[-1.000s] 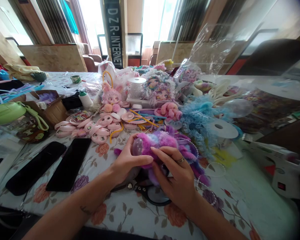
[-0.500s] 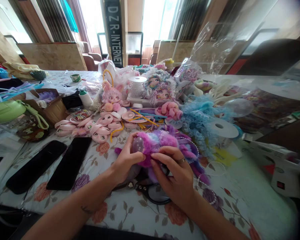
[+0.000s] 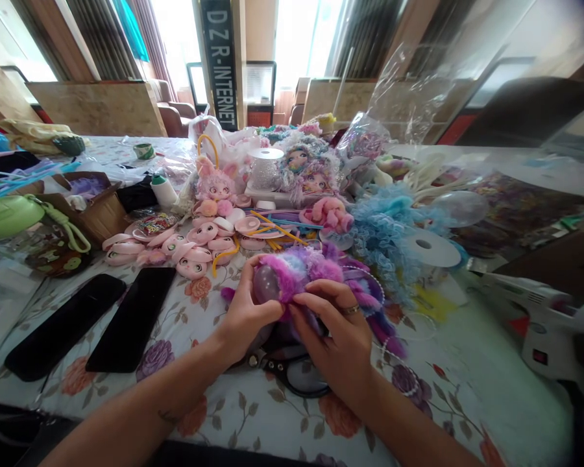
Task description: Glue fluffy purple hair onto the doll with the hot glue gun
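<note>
Between my two hands is a fluffy purple and pink plush piece (image 3: 296, 275) with a smooth, translucent rounded part (image 3: 266, 284) at its left end. My left hand (image 3: 249, 310) is closed around that rounded end, its thumb pressing at the fur's edge. With thumb and fingertips, my right hand (image 3: 338, 327) pinches the pink fur near the middle; a ring sits on one finger. Black-handled scissors (image 3: 304, 386) lie on the cloth beneath my hands, partly hidden. Purple fluffy strands and a string of white beads (image 3: 382, 285) spread out to the right of the plush.
Pink doll face pieces (image 3: 194, 259) lie beyond my left hand, near two black phone-like slabs (image 3: 131, 318). Blue ruffled trim (image 3: 384, 227) and a white spool (image 3: 431, 248) stand at right, a glue gun (image 3: 530, 305) farther right. Finished-looking doll heads (image 3: 316, 178) sit behind.
The pink fur at the rounded part has shifted slightly under my fingers, showing more of the smooth surface. Both hands keep their hold; the whole view has shifted a little.
</note>
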Action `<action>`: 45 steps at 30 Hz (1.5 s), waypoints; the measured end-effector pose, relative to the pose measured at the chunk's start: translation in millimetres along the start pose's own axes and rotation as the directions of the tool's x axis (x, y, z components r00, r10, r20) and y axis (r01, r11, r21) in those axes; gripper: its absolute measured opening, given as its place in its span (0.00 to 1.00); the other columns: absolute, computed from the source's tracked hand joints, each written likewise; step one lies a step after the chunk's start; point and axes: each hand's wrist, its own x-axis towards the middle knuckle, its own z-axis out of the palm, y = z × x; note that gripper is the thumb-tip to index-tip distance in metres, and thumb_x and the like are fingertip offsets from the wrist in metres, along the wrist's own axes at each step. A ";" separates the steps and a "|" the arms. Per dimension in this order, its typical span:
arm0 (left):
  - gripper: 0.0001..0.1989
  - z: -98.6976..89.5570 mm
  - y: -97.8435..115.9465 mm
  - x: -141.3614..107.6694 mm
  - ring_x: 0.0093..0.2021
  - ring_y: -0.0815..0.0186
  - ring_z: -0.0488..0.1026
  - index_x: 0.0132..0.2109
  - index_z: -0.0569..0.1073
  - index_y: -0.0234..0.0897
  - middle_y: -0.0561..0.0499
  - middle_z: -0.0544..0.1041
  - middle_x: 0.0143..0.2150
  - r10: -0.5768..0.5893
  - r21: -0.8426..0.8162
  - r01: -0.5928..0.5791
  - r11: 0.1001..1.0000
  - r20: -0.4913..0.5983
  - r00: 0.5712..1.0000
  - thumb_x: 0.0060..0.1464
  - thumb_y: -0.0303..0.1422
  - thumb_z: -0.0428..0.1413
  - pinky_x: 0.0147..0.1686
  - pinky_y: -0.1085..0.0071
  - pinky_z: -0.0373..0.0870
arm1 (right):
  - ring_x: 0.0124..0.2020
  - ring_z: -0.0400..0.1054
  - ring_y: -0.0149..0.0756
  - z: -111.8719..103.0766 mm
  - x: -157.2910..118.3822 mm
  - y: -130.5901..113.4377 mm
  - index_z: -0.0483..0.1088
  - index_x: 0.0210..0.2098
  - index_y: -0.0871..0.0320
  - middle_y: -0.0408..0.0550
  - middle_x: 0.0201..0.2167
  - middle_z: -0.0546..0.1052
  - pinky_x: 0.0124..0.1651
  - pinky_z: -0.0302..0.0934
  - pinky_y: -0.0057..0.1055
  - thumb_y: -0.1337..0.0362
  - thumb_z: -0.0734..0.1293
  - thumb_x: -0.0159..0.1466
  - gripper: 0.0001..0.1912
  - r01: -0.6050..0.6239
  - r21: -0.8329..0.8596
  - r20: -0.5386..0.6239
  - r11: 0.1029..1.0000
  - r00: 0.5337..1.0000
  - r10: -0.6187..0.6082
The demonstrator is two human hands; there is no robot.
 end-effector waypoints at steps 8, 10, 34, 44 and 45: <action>0.33 -1.2 1.3 -2.5 0.43 0.64 0.70 0.56 0.64 0.48 0.53 0.73 0.46 0.004 -0.025 -0.003 1.000 0.017 1.000 0.43 0.22 0.61 0.42 0.70 0.66 | 0.34 0.71 0.31 -1.4 2.0 -2.8 0.73 0.39 0.55 0.47 0.38 0.70 0.37 0.70 0.29 0.74 0.67 0.64 0.08 -0.041 0.013 0.019 0.999 0.999 0.041; 0.30 -1.1 2.2 -3.5 0.45 0.63 0.71 0.56 0.65 0.47 0.53 0.73 0.47 -0.001 -0.060 0.003 0.998 0.038 0.999 0.46 0.25 0.61 0.44 0.69 0.67 | 0.33 0.70 0.31 -3.4 1.4 -2.8 0.74 0.38 0.55 0.47 0.38 0.70 0.36 0.69 0.28 0.75 0.67 0.64 0.09 -0.026 0.013 0.017 1.000 1.000 0.026; 0.28 4.6 5.6 -2.4 0.36 0.67 0.70 0.55 0.68 0.46 0.55 0.73 0.38 -0.077 -0.145 0.071 0.987 -0.035 0.996 0.47 0.26 0.60 0.36 0.72 0.66 | 0.39 0.75 0.37 -1.1 0.7 -2.2 0.74 0.41 0.56 0.51 0.41 0.76 0.42 0.74 0.33 0.75 0.68 0.63 0.10 0.096 -0.049 0.024 0.994 0.995 -0.094; 0.26 0.4 3.2 -2.4 0.41 0.66 0.71 0.53 0.67 0.45 0.54 0.74 0.44 0.001 -0.083 -0.006 0.997 -0.061 0.998 0.47 0.25 0.61 0.40 0.72 0.66 | 0.42 0.74 0.38 -1.5 -5.4 3.6 0.74 0.48 0.55 0.54 0.48 0.74 0.42 0.74 0.35 0.76 0.67 0.63 0.15 0.119 -0.052 0.062 0.992 0.991 -0.115; 0.26 0.5 3.7 -2.9 0.40 0.66 0.71 0.53 0.67 0.45 0.54 0.74 0.43 -0.010 -0.102 0.004 0.995 -0.060 0.998 0.47 0.26 0.61 0.40 0.73 0.66 | 0.42 0.74 0.39 -2.2 -5.5 3.8 0.74 0.48 0.55 0.54 0.48 0.75 0.42 0.75 0.36 0.76 0.67 0.64 0.16 0.122 -0.050 0.063 0.991 0.991 -0.119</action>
